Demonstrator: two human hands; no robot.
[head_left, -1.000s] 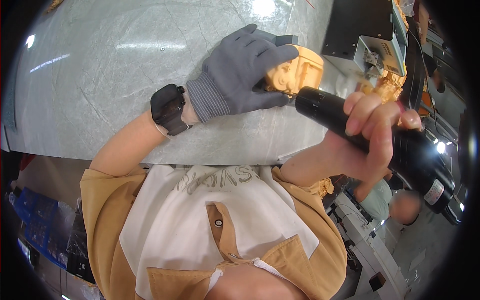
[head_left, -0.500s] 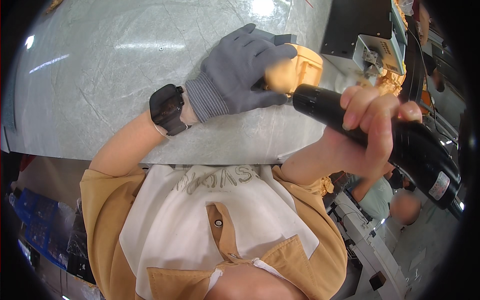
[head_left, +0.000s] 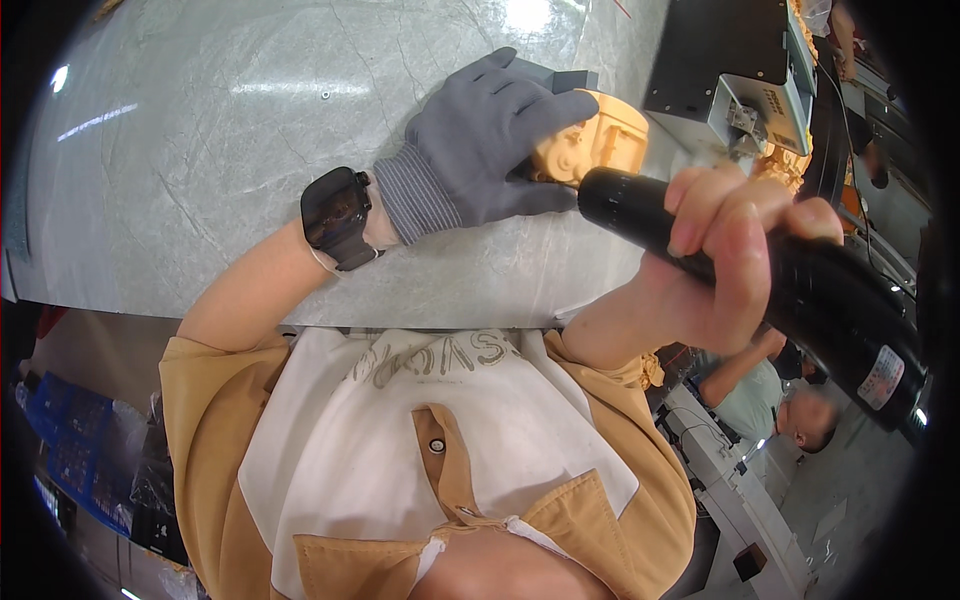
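My left hand [head_left: 480, 145], in a grey knit glove, is closed around a yellow-orange plastic housing [head_left: 618, 138] over the table. A dark grey block [head_left: 572, 79] shows just behind the housing, partly hidden by the glove. My bare right hand [head_left: 735, 245] grips a black electric screwdriver [head_left: 635, 208], fingers wrapped over its barrel. The screwdriver's front end points left, close beside the housing and the left fingertips. Its bit is mostly hidden there, so I cannot tell whether it touches the housing.
A small screw [head_left: 325, 95] lies on the grey marbled table [head_left: 230, 190]. At the far right stands a black and metal device [head_left: 715, 65], with yellow-orange parts [head_left: 785, 168] beside it. Blue crates [head_left: 80, 450] are low at left. Another person [head_left: 755, 395] is at the right.
The screwdriver and my right hand have shifted slightly left, nearer the left fingertips. My left hand and the housing have moved only a little to the right.
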